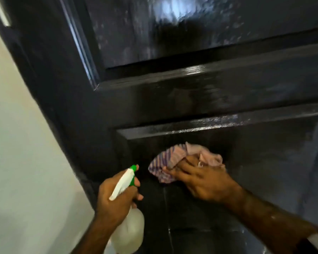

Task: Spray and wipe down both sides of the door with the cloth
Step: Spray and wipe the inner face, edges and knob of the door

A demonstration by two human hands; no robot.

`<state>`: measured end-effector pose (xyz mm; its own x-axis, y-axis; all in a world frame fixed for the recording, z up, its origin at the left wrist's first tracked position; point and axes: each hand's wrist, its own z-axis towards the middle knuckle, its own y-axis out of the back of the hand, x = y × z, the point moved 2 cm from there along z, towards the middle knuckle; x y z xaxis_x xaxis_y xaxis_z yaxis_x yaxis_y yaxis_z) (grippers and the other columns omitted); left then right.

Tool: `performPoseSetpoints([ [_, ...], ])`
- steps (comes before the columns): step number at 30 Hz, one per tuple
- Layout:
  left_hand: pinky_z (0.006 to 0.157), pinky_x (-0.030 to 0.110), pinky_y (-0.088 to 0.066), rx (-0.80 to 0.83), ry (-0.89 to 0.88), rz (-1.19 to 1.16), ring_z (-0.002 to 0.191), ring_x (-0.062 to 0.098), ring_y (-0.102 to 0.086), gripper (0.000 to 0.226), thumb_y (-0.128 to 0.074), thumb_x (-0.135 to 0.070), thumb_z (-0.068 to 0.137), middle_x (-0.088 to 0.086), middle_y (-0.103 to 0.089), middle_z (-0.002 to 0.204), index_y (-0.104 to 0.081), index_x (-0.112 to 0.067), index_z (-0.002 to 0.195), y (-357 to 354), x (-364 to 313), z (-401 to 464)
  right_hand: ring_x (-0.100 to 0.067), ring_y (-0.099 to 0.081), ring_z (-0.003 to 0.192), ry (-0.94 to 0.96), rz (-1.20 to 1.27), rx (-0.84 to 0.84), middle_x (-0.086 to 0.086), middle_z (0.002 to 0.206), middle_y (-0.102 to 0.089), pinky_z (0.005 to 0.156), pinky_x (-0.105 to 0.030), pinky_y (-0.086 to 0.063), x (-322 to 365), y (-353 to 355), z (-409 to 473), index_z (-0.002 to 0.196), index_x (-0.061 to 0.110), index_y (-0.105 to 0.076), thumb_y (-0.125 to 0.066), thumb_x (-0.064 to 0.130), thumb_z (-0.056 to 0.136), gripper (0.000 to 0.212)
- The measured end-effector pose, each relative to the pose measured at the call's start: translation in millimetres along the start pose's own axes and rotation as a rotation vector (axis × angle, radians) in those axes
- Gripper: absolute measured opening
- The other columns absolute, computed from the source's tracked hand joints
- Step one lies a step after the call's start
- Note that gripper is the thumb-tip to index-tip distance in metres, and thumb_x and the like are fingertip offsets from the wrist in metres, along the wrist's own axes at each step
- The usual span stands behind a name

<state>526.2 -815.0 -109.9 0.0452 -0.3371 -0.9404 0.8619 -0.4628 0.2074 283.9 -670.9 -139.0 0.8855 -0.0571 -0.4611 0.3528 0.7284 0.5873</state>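
A glossy black panelled door (191,92) fills most of the view, wet streaks shining on its panels. My right hand (200,176) presses a crumpled pink and purple striped cloth (174,160) against the upper part of the lower panel, fingers spread over it. My left hand (116,198) grips the neck of a white spray bottle (128,233) with a white and green trigger head (126,180), its nozzle pointing at the door just left of the cloth.
A pale wall (17,162) runs down the left side beside the door's edge. A drip runs down the panel below the cloth. A light strip shows at the bottom right corner.
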Motion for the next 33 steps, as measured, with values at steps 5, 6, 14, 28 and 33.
performPoseSetpoints([
  [5,0.050,0.034,-0.056,-0.063,0.172,-0.031,0.054,0.035,-0.068,0.022,-0.058,-0.003,0.102,0.024,-0.071,0.068,-0.069,0.008,0.087,6.9,44.7,-10.0,-0.045,-0.041,0.148,-0.226,0.077,-0.072,-0.016,0.162,-0.048,0.133,-0.053,-0.019,8.1,14.8,84.9,0.164,0.024,-0.044,-0.059,0.024,0.098,0.067],
  [6,0.050,0.034,-0.056,-0.046,0.213,-0.029,0.052,0.033,-0.067,0.020,-0.060,-0.004,0.100,0.023,-0.068,0.063,-0.068,0.010,0.089,3.2,52.3,-14.4,-0.046,-0.041,0.147,-0.243,0.068,-0.076,-0.015,0.163,-0.047,0.132,-0.055,-0.017,12.2,11.2,83.4,0.165,0.025,-0.042,-0.059,0.024,0.099,0.068],
  [14,0.062,0.034,-0.062,-0.007,0.391,-0.182,0.077,0.034,-0.078,0.012,-0.063,-0.009,0.101,0.020,-0.077,0.087,-0.068,0.001,0.108,10.0,102.5,-47.5,-0.032,-0.051,0.137,0.408,-0.013,0.314,-0.012,0.149,-0.062,0.107,-0.051,-0.054,31.6,-58.8,-27.3,0.151,0.016,-0.049,-0.045,0.025,0.090,0.062],
  [28,0.055,0.033,-0.058,0.018,0.334,-0.149,0.062,0.034,-0.070,0.012,-0.061,0.003,0.099,0.023,-0.072,0.077,-0.070,0.009,0.092,-7.0,161.2,-62.1,-0.024,-0.059,0.141,0.280,-0.060,0.689,0.004,0.160,-0.053,0.120,-0.035,-0.040,105.4,-110.5,-94.7,0.154,0.043,-0.054,-0.053,0.047,0.108,0.046],
  [33,0.055,0.025,-0.055,0.015,0.468,-0.001,0.070,0.034,-0.076,0.024,-0.073,-0.018,0.092,0.014,-0.075,0.075,-0.071,0.002,0.104,-9.6,208.3,-79.7,-0.041,-0.071,0.121,0.338,-0.070,0.236,-0.015,0.137,-0.070,0.107,-0.058,-0.055,71.5,-90.3,-27.4,0.134,0.011,-0.074,-0.062,0.014,0.097,0.040],
])
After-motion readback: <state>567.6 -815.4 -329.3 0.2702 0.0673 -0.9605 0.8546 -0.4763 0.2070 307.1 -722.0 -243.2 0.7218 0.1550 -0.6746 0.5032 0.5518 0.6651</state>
